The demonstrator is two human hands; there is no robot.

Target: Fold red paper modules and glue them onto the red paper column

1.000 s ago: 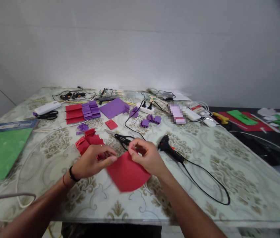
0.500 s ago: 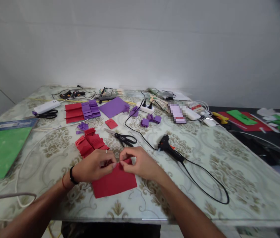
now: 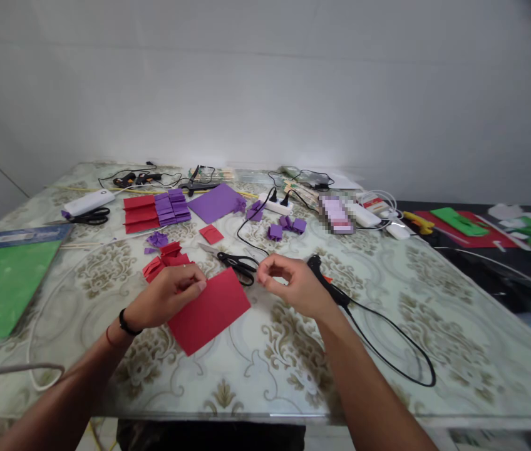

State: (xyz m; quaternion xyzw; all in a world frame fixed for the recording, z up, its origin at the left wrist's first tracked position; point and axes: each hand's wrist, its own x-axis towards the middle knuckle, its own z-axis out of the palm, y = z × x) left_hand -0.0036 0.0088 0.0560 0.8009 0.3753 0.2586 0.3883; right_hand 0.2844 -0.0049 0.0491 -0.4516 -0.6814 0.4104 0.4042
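My left hand (image 3: 171, 293) pinches the upper left edge of a red paper sheet (image 3: 213, 310), which is tilted over the table. Off the sheet, to its right, my right hand (image 3: 296, 285) is closed, thumb and fingers curled together; what is in the pinch, if anything, is too small to make out. Black-handled scissors (image 3: 237, 263) lie between the hands, partly behind the sheet. A black glue gun (image 3: 335, 293) rests just beyond my right hand, which covers part of it. Folded red paper pieces (image 3: 171, 254) lie behind my left hand, and a small red square (image 3: 211, 234) lies farther back.
Purple folded strips (image 3: 171, 207), a purple sheet (image 3: 216, 202) and a white power strip (image 3: 275, 203) stand farther back. A green sheet pack (image 3: 12, 282) lies left. The glue gun's cord (image 3: 401, 326) loops at right. A phone (image 3: 337, 214) and a yellow glue gun (image 3: 418, 222) lie at back right.
My right hand has let go of the red sheet and moved right, toward the glue gun. The sheet, still in my left hand, has turned, its right side swinging up.
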